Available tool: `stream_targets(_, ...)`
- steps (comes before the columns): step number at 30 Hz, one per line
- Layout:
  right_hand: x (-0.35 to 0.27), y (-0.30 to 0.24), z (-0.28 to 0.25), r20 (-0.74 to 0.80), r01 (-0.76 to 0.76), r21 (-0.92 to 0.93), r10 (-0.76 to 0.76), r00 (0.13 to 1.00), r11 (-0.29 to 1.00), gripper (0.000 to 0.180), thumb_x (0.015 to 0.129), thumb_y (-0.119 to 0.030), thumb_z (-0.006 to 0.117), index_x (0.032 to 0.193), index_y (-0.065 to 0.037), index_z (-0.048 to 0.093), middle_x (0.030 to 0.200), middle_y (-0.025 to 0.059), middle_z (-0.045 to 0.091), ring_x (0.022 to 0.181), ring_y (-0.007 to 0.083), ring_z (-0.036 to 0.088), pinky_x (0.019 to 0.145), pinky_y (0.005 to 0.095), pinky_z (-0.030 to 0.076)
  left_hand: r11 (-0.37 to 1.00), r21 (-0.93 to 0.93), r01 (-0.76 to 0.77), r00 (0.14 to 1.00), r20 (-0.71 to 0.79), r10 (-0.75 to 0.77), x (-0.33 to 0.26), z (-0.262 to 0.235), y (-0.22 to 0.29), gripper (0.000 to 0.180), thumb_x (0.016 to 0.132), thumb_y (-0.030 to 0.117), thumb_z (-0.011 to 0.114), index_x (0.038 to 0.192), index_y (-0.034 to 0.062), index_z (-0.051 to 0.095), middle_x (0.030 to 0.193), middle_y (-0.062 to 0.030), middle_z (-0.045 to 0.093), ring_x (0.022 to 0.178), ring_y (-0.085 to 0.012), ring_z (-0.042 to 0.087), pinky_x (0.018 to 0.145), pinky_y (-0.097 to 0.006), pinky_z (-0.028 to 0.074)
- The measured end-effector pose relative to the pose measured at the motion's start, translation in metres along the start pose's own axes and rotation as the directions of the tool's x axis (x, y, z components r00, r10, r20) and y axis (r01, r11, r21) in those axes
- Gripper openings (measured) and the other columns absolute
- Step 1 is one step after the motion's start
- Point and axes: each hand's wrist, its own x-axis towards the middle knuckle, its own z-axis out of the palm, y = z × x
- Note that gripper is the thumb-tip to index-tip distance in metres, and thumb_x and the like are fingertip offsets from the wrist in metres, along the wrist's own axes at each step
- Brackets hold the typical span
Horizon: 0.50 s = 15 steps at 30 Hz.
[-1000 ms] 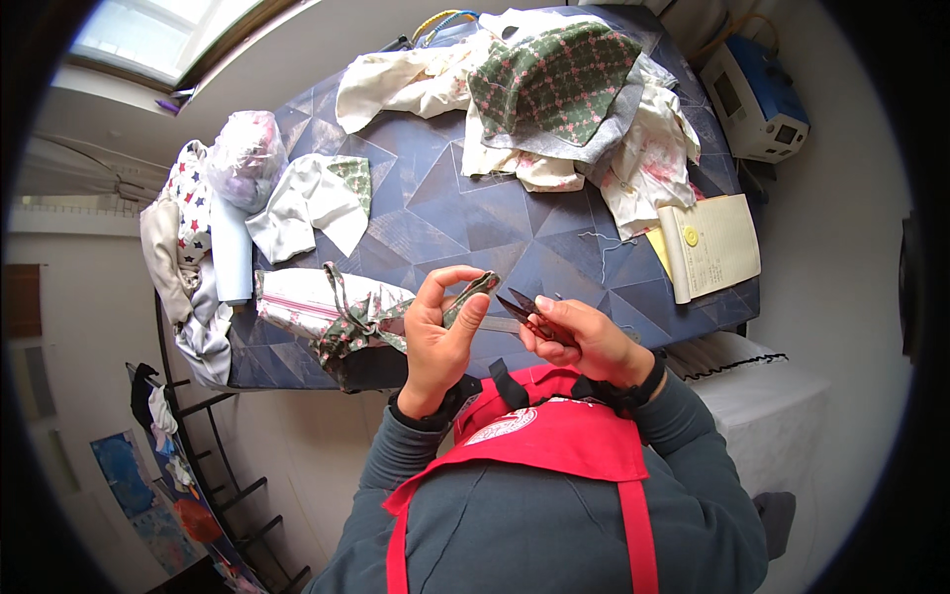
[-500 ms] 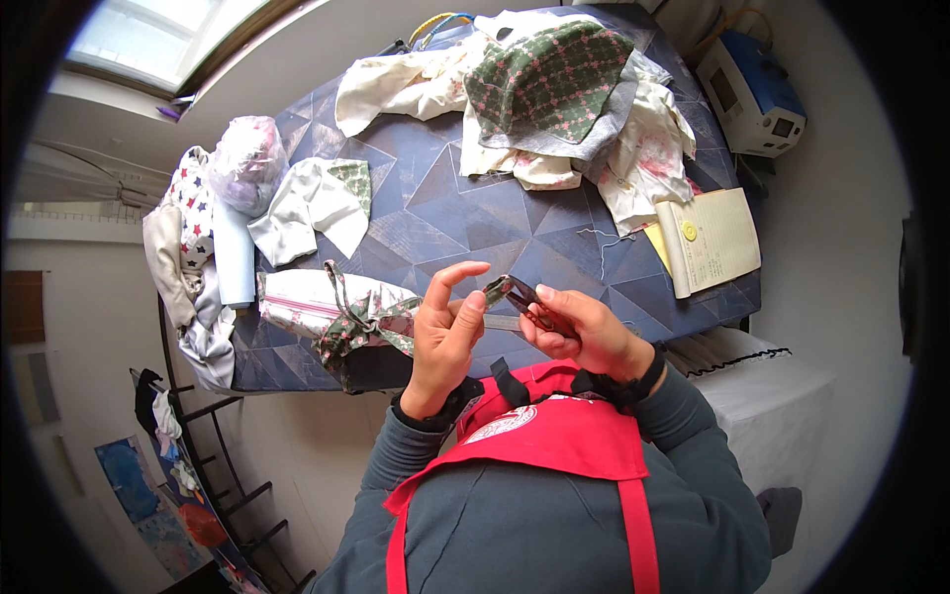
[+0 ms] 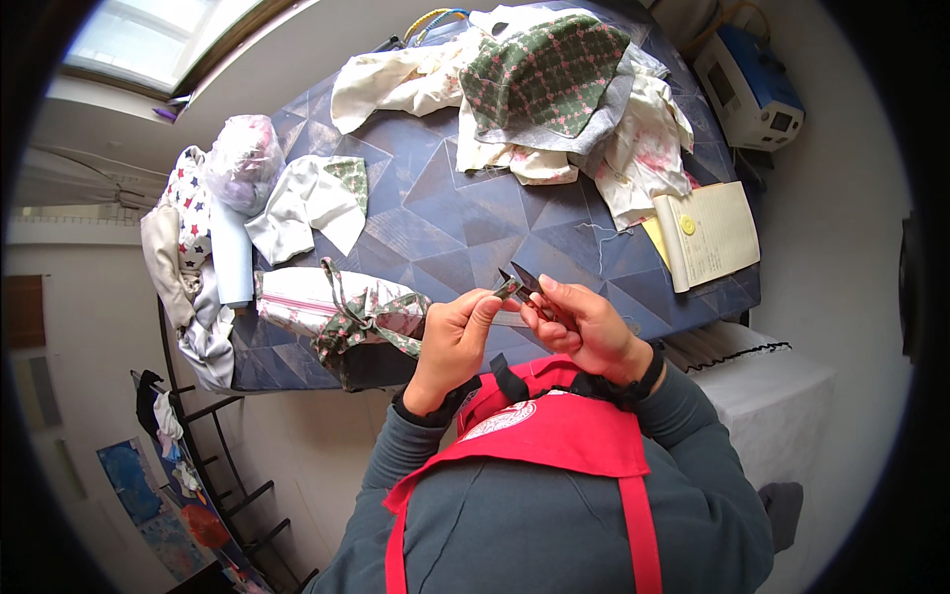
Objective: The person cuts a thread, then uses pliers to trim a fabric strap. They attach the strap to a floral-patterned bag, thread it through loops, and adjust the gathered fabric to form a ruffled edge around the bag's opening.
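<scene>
Thread snips (image 3: 522, 280): pinched in right hand (image 3: 584, 327), blades parted, above the bench's (image 3: 435, 228) near edge. Left hand (image 3: 455, 342) pinches small fabric scrap (image 3: 507, 290) at blades. Risk: nicked fingertips, scrap slipping.

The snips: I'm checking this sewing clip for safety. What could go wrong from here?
1. The snips in the right hand are open, blades right beside the left hand fingertips; a nick seems possible.
2. The small fabric piece is pinched in mid-air, so it could slip and be cut wrongly.
</scene>
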Motion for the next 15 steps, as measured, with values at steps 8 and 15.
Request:
stream_targets(8,0.002,0.002,-0.001,0.011,-0.096,0.090,0.096,0.995,0.991,0.043,0.106,-0.040,0.040,0.090,-0.002,0.054,0.066,-0.0059,0.034,0.053,0.0027,0.024,0.045,0.0181,0.021,0.981,0.137,-0.141,0.988,0.087,0.130,0.003,-0.007,-0.002,0.024,0.100,0.015,0.056,0.082,0.0013,0.065,0.062,-0.0094,0.048,0.048,-0.0162,0.041,0.048,-0.029,0.034)
stream_targets(15,-0.009,0.008,0.002,-0.028,-0.075,0.119,0.079,0.996,0.990,0.041,0.104,-0.039,0.049,0.086,-0.002,0.055,0.065,-0.0064,0.033,0.051,0.0020,0.022,0.044,0.0201,0.017,0.986,0.109,-0.126,0.989,0.089,0.117,-0.002,-0.010,-0.003,0.025,0.099,0.015,0.057,0.079,0.0000,0.058,0.063,-0.0103,0.047,0.049,-0.0211,0.041,0.050,-0.029,0.037)
